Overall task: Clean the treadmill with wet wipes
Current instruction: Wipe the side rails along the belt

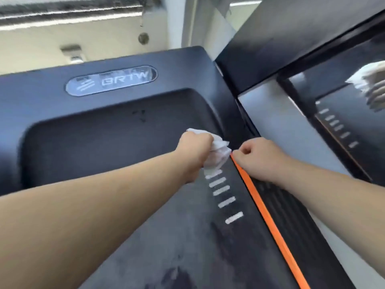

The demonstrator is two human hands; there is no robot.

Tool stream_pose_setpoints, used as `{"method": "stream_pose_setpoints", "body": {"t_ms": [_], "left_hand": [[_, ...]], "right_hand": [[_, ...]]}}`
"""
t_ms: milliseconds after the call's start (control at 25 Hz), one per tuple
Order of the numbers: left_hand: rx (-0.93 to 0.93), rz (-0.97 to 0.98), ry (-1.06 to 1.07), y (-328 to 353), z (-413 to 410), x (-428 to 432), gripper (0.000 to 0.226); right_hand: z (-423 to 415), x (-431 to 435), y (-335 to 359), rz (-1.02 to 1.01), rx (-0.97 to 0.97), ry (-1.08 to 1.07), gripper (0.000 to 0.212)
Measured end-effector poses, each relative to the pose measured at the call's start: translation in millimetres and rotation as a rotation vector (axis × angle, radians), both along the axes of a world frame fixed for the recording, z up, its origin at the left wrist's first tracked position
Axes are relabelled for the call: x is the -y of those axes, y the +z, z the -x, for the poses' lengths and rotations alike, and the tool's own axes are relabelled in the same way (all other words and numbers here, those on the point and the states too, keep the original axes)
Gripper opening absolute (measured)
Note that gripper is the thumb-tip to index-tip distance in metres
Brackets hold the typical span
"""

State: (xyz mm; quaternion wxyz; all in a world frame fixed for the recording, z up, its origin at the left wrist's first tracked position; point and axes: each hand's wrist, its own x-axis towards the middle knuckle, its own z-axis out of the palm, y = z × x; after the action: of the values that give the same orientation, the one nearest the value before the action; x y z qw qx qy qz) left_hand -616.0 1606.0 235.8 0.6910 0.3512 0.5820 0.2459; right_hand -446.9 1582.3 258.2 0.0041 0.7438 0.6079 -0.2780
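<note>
Midway, I judge: my left hand (194, 147) grips the bunched wet wipe (218, 152) at the treadmill belt's (166, 226) one-o'clock corner, my right hand (260, 157) is fisted empty beside it at three o'clock, and smudges toward six o'clock remain.

Counted one treadmill (52, 105), fitted with one running belt (166, 236), one orange edge strip (268, 217), one ribbed side rail (291, 222) and one logo plate (111, 80) lettered BRTW. Tallied five white dash marks (221, 190) in a single row on the belt, the topmost partly covered, plus one crumpled wet wipe (218, 151) and two hands: one left hand (194, 151) and one right hand (258, 157). Logged also one mirror panel (343, 97) at the right, carrying one reflected wipe and a reflected row of marks too blurred for a firm count, and one round fitting (143, 38) on the wall.
</note>
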Motion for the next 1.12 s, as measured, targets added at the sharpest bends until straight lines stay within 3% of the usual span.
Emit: {"method": "stream_pose_setpoints", "body": {"t_ms": [160, 280, 400, 560, 760, 1120], "left_hand": [[-0.026, -0.059, -0.154, -13, -23, 20, 0.022], [-0.103, -0.084, -0.15, -34, -44, 42, 0.037], [-0.122, -0.12, -0.216, -36, -69, 84, 0.024], [-0.273, -0.178, -0.362, -28, -86, 132, 0.028], [-0.361, -0.164, -0.25, -7, -115, 151, 0.032], [-0.461, -0.223, -0.33, 28, -131, 171, 0.028]], "right_hand": [[-44, 29, -27, -0.044, 0.006, -0.099, 0.039], [-84, 58, -67, -0.072, -0.028, -0.278, 0.031], [-110, 94, -95, -0.089, -0.128, -0.399, 0.035], [-140, 115, -106, -0.111, -0.255, -0.396, 0.043], [-143, 110, -123, -0.092, -0.446, -0.446, 0.044], [-127, 111, -129, -0.102, -0.338, -0.32, 0.04]]}}
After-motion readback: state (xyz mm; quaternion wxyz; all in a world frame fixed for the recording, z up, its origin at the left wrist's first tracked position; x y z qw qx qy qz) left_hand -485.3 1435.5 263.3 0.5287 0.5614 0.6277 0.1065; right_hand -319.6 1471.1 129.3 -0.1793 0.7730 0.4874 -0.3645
